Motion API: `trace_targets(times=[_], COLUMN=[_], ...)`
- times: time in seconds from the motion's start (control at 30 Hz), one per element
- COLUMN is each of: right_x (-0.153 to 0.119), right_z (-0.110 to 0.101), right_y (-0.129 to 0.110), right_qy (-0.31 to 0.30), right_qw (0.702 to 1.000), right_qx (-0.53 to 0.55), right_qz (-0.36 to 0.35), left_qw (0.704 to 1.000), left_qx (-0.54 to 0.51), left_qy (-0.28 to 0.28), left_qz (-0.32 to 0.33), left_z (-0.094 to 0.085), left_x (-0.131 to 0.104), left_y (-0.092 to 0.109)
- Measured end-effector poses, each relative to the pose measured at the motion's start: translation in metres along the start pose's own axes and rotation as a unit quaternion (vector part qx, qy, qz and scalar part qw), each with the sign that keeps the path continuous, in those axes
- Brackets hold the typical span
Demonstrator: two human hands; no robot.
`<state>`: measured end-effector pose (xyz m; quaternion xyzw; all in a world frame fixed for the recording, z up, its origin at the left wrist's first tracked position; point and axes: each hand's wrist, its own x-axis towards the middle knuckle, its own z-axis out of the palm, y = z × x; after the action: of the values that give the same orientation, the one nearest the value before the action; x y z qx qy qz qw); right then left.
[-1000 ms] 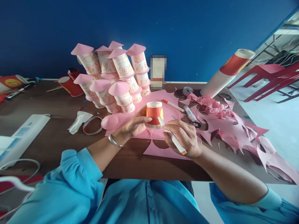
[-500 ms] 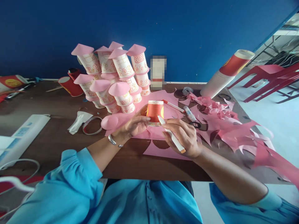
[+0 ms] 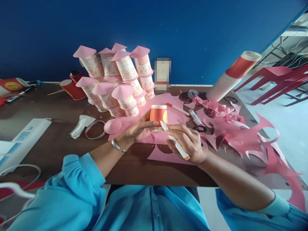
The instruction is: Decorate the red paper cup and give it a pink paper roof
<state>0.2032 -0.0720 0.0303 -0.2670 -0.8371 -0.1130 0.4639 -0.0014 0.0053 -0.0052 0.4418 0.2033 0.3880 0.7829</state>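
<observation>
My left hand grips a paper cup from its left side. The cup is red with a yellow emblem, upside down, with white bands at top and bottom that carry drawn marks. In my right hand is a white marker with an orange end, its tip at the cup's lower front. Whether the tip touches the cup I cannot tell. Pink paper lies beneath both hands. Behind the left hand stand several cup towers with pink cone tops and drawn flowers.
A red-capped marker, a glue stick and black scissors lie right of the cup. Pink scraps spread across the table's right. A tall cup stack stands behind them. Left are a tape roll and a power strip.
The cup has turned in my left hand, showing its yellow emblem on the right side. My right hand and marker have shifted slightly left. Pink scraps at the far right have moved.
</observation>
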Motion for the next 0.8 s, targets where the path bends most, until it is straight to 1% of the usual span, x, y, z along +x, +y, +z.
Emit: trace_targets(times=[0.13, 0.27, 0.4, 0.57, 0.7, 0.8], right_x=[-0.001, -0.002, -0.002, 0.000, 0.001, 0.002], right_z=[0.000, 0.001, 0.001, 0.001, 0.002, 0.002], right_y=[0.001, 0.002, 0.001, 0.001, 0.002, 0.002], right_qy=[0.008, 0.001, -0.007, 0.005, 0.015, 0.018], right_qw=[1.000, 1.000, 1.000, 1.000, 1.000, 1.000], right_qx=[0.009, -0.004, -0.003, -0.005, 0.000, 0.002], right_qz=[-0.009, 0.002, 0.010, 0.000, -0.011, -0.010], left_qw=[0.999, 0.998, 0.998, 0.998, 0.998, 0.995], left_qx=[-0.020, -0.025, -0.024, -0.029, -0.047, -0.080], left_qy=[0.026, 0.049, 0.047, 0.059, 0.046, 0.049], left_qz=[-0.001, -0.011, -0.024, 0.004, -0.020, -0.020], left_z=[0.004, 0.006, 0.002, -0.006, -0.007, -0.006], left_x=[0.002, 0.001, 0.000, 0.000, 0.001, 0.001], left_y=[0.004, 0.008, 0.004, -0.003, -0.001, 0.001])
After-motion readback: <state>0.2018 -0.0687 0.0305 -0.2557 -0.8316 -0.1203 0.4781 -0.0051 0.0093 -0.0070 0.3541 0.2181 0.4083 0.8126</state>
